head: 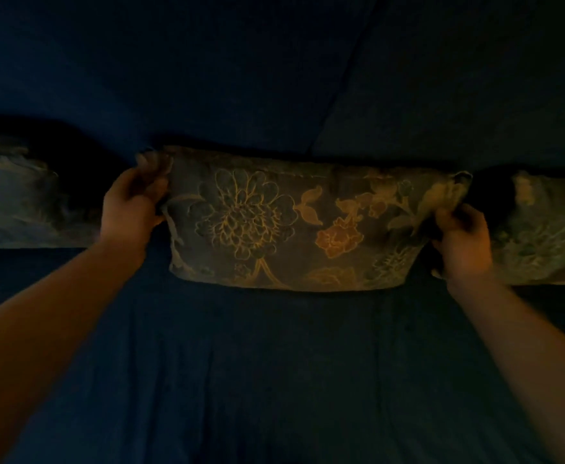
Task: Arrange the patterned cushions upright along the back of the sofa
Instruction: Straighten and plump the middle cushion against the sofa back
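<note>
Head view, dim light, colours muted. At the centre stands a rectangular floral-patterned fabric cushion (294, 222), long side down, its lower edge on the dark blue fabric sofa seat (241, 363) and its top edge against the dark blue sofa backrest (207, 78). It reads as upright or nearly so, with a slight lean back; the exact tilt is hard to judge from this angle.

The person's left hand (130, 205), at about 9 o'clock of the cushion, has its fingers (152, 170) closed on the upper left corner, the fabric bunched in the grip. The right hand (458, 239), at about 3 o'clock, pinches the upper right corner and side edge. Holding both top corners likely lets the person square the cushion and seat it against the backrest without it flopping forward.

A second patterned cushion (13, 202) sits at far 9 o'clock, well apart from the held one, with a dark gap between. A third patterned cushion (542, 236) sits at 3 o'clock, just beside the right hand, partly cut off by the frame edge. All three line the back of the seat, so the row looks largely set, with the middle one being adjusted.

The seat cover is soft and faintly creased. A seam (341, 95) runs diagonally up the backrest from about 12 o'clock. Nothing of the room beyond the sofa is visible.
</note>
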